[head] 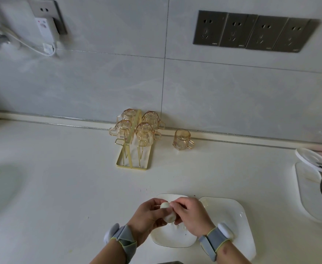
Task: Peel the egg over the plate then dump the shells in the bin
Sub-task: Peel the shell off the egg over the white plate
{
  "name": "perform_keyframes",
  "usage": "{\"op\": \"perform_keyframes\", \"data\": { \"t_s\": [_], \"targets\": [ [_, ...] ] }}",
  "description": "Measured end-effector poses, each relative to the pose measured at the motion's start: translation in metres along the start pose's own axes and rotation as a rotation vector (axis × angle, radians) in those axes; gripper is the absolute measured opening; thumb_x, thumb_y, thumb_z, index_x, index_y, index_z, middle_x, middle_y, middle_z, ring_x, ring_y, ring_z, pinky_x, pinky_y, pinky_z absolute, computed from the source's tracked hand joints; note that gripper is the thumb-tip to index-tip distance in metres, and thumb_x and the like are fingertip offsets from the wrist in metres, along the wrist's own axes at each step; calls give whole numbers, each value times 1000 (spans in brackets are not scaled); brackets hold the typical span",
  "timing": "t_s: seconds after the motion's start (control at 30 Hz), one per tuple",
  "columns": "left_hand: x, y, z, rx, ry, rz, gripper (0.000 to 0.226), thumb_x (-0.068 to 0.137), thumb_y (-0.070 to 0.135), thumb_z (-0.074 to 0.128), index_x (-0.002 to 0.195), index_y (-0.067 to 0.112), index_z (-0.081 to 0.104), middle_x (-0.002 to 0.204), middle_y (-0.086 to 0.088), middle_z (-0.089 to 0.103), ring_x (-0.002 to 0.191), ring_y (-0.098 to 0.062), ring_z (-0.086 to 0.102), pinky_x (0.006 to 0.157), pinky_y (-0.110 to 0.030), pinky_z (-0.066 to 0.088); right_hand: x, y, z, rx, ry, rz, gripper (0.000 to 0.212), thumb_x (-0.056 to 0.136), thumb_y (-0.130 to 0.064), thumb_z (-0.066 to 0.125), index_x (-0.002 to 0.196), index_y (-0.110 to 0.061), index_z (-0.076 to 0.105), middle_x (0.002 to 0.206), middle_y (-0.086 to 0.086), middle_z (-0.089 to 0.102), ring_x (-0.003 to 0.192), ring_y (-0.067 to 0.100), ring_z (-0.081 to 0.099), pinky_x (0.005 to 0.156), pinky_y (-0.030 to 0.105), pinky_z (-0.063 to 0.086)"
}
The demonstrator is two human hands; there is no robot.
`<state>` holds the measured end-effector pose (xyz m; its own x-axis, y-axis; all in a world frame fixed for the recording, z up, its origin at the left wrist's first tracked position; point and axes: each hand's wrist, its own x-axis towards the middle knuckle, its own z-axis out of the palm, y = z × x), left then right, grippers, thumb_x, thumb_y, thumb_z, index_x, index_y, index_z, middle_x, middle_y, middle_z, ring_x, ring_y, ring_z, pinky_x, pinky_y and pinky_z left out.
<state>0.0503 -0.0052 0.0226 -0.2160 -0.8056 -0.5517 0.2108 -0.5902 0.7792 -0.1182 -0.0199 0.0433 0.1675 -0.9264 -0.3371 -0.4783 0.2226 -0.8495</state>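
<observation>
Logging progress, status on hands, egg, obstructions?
Left hand holds egg, right hand picking at shell. Egg over plate, mostly white. Shell bits on plate. Nothing in the way; bin not in view.

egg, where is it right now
In the head view the egg sits bottom centre, held between the left hand and right hand, above the left plate.
</observation>
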Motion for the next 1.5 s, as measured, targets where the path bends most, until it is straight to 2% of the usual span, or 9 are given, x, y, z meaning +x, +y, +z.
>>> {"op": "perform_keyframes", "data": {
  "t_s": [0.27, 0.53, 0.8, 1.03, 1.17, 1.27, 1.33, 1.4, 1.5],
  "targets": [
    [-1, 2, -1, -12, -13, -14, 38, 66, 15, 78, 100, 7, 65, 96, -14, 71, 82, -25, 66, 70, -30, 54, 0, -1, 2, -13, 59, -22, 23, 96, -20, 57, 81, -11, 73, 73, 11, 75, 57, 26, 72, 61, 41, 62],
    [-1, 3, -5, -187, -16, -26, 39, 64, 0, 68, 103, 6, 66, 101, -17, 63, 86, -29, 65, 76, -38, 57, 3, 1, -1, 57, 147, 29, 23, 96, -15, 56, 80, -10, 73, 69, 12, 73, 57, 29, 70, 50, 28, 59],
    [-1, 5, -7, -377, -23, -50, 42, 60, -5, 60, 101, 5, 66, 101, -18, 67, 86, -31, 65, 75, -39, 59, 5, 5, -6, 113, 240, 78, 25, 96, -14, 56, 76, -10, 70, 66, 21, 70, 43, 14, 60, 45, 25, 53],
    [0, 5, -9, -505, 65, -92, 24, 83, 0, 56, 102, 6, 68, 101, -22, 61, 82, -33, 62, 74, -40, 59, 6, 7, -11, 142, 323, 69, 25, 95, -15, 57, 74, -13, 70, 53, 6, 65, 42, 13, 59, 43, 26, 52],
    [0, 4, -12, -541, 120, -94, 24, 86, 3, 55, 106, 2, 68, 105, -22, 59, 82, -33, 59, 74, -39, 58, 5, 9, -12, 135, 367, 57, 28, 94, -16, 58, 69, -18, 69, 60, 9, 69, 45, 12, 60, 45, 25, 49],
    [1, 4, -12, -538, 151, -91, 25, 86, 6, 59, 108, 1, 67, 106, -23, 60, 82, -32, 60, 72, -37, 59, 5, 9, -14, 27, 310, 36, 23, 92, -17, 59, 73, -18, 72, 61, 0, 69, 55, 12, 64, 58, 33, 56],
    [1, 5, -12, -529, 161, -84, 22, 85, 7, 62, 106, 1, 68, 104, -22, 62, 81, -30, 62, 69, -36, 59, 3, 8, -12, -81, 162, 42, 17, 91, -17, 59, 91, -21, 76, 77, -6, 74, 68, 12, 68, 72, 35, 61],
    [2, 5, -11, -510, 171, -78, 20, 85, 7, 63, 103, 1, 69, 101, -21, 64, 81, -30, 63, 68, -35, 59, 0, 8, -9, -137, 55, 71, 22, 90, -19, 60, 106, -20, 75, 92, -5, 75, 74, 17, 71, 75, 33, 61],
    [2, 4, -11, -489, 171, -66, 16, 84, 5, 64, 99, 2, 68, 100, -21, 65, 81, -29, 64, 72, -35, 58, -2, 6, -8, -176, 92, 57, 13, 87, -25, 65, 84, -18, 76, 76, 0, 75, 62, 13, 68, 70, 36, 60]
  ]
}}
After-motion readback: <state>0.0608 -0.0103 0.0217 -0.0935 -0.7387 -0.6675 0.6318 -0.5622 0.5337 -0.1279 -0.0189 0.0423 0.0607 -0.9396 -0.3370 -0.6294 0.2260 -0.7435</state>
